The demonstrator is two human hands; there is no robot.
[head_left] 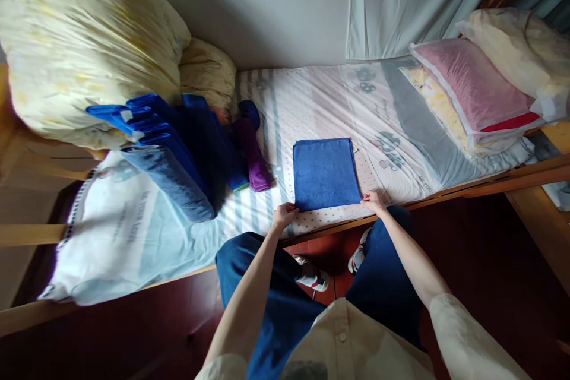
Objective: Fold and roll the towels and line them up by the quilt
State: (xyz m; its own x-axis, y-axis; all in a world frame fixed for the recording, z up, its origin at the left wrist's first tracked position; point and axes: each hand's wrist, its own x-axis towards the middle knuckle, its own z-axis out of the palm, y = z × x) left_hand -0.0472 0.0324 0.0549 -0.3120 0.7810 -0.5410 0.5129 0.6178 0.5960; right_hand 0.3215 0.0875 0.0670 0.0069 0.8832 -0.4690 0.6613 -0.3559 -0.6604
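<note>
A blue towel [327, 173], folded into a near square, lies flat on the bed in front of me. My left hand [285, 214] pinches its near left corner. At the near right corner, the fingers of my right hand [374, 200] are closed on the towel's edge. A small pale tag sticks out from its right side. To the left lie a rolled grey-blue towel [171, 183], a rolled purple towel [252, 157] and several dark blue folded towels [154, 122].
A big yellow bundle [93, 41] and a smaller cushion [208, 74] stand at the bed's left end. On the right are a pink pillow [478, 83] and a pale bag [525, 50]. A wooden rail [494, 181] runs along the near edge; a curtain [401, 6] hangs behind.
</note>
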